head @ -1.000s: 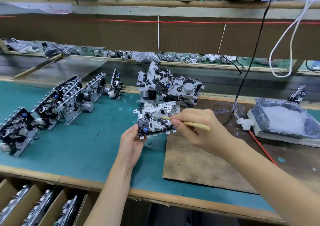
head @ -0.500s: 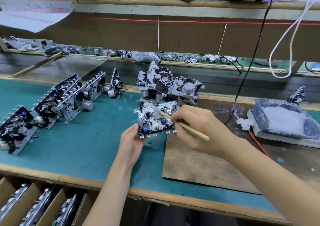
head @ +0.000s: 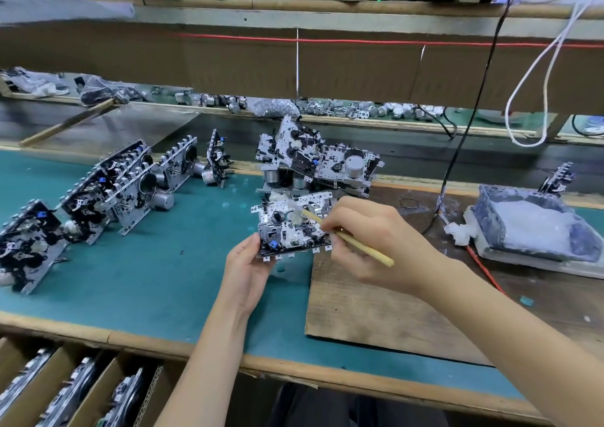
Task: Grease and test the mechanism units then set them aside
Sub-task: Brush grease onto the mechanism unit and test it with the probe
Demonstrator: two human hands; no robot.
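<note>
My left hand (head: 245, 268) grips the lower left corner of a metal mechanism unit (head: 291, 227), held tilted above the green mat (head: 157, 273). My right hand (head: 369, 243) pinches a thin wooden brush stick (head: 362, 247); its whitish tip rests on the unit's upper middle. Behind the held unit lies a pile of similar units (head: 313, 162). Several more units (head: 108, 191) stand on edge in a row to the left.
A tub of white grease (head: 536, 227) sits on a tray at the right. A wooden board (head: 392, 312) lies under my right forearm. A black cable (head: 457, 162) and white cables hang at the right. Cardboard compartments (head: 65, 390) below the front edge hold units.
The brush tip has shifted slightly up and left across the unit's top, the stick now angled more steeply. My left hand holds the unit in the same place.
</note>
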